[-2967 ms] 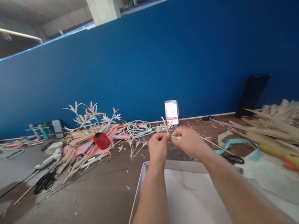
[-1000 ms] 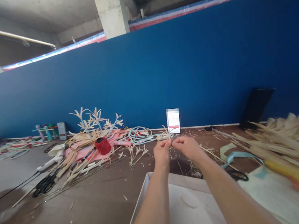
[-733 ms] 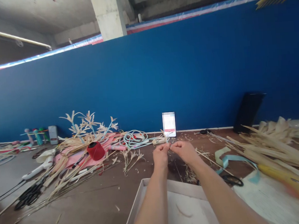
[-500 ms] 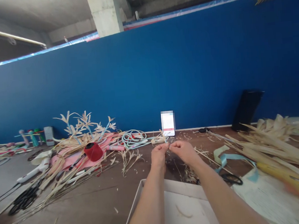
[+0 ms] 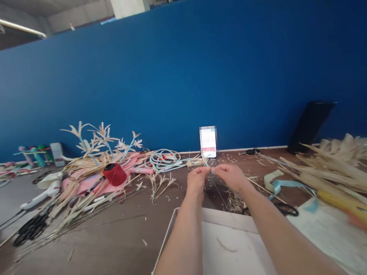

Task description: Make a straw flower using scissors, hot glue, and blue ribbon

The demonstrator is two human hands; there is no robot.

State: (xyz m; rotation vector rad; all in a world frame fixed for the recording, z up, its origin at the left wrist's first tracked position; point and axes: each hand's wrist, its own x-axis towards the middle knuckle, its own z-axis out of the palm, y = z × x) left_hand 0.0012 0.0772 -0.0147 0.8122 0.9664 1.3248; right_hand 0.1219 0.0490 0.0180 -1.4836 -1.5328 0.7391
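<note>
My left hand and my right hand meet above the table, both closed in a pinch. Between their fingertips is a thin flower stem, with pale blue at its upper part and straw-coloured petals at the top. A fine wire-like length runs down below the fingers. The fingertips cover the spot where they grip it. Behind the hands a lit phone leans against the blue wall. Below my forearms lies a shallow white box with a curled straw scrap inside.
Left are finished straw flowers, a red thread spool, coiled pale blue cord, black scissors and a white tool. Right are dry husks, blue ribbon, a yellow glue gun and a dark upright object.
The view has tipped downward, so the wall and table things sit higher in the picture. Both hands keep pinching the stem close together.
</note>
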